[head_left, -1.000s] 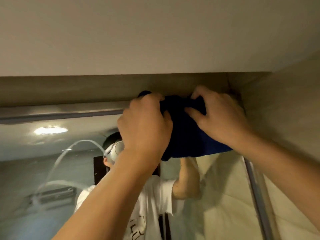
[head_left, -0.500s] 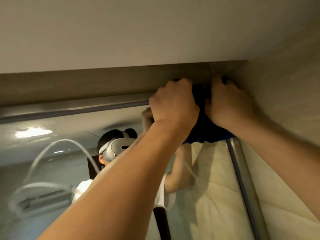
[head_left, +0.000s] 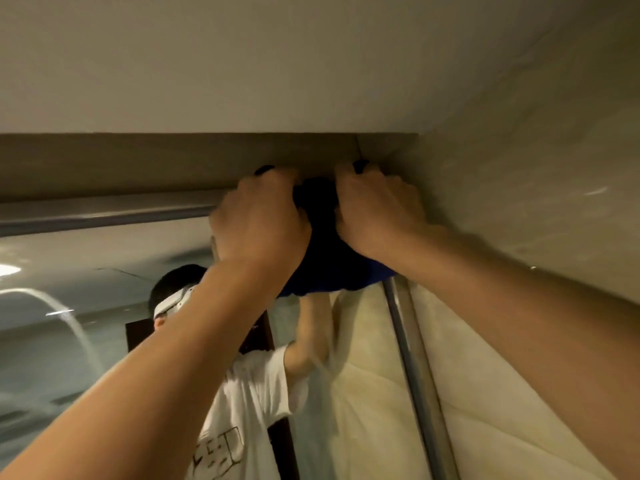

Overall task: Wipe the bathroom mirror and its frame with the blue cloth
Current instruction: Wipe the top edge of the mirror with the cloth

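Both hands grip a blue cloth (head_left: 332, 258) at the top right corner of a bathroom mirror (head_left: 104, 271), where the metal frame (head_left: 104, 211) meets the tiled side wall (head_left: 519, 168). The left hand (head_left: 259, 223) curls its fingers over the cloth's left part; the right hand (head_left: 377, 213) curls over the right part, knuckles just beside the wall. Between the two grips the cloth bunches dark over the top rail, and below them its loose edge hangs against the glass, touching the upper end of the frame's right upright (head_left: 412, 368).

From this hold, several things could go wrong. The bunched cloth may ride over the rail without reaching into the corner, leaving dust behind the hands. The knuckles nearest the wall could scrape the tile if the stroke pushes further right. With both arms stretched overhead, balance looks strained, and a slip could drag the cloth off the rail or press weight onto the frame. The hanging edge could also smear the glass beneath the grips.

Below the hands, the mirror shows the person's reflection in a white T-shirt (head_left: 242, 410) and a head-worn device. The shirt carries a dark boxed print low on its front, but it is mirrored and blurred, and no word can be read. No brand or label shows on the cloth or the frame.
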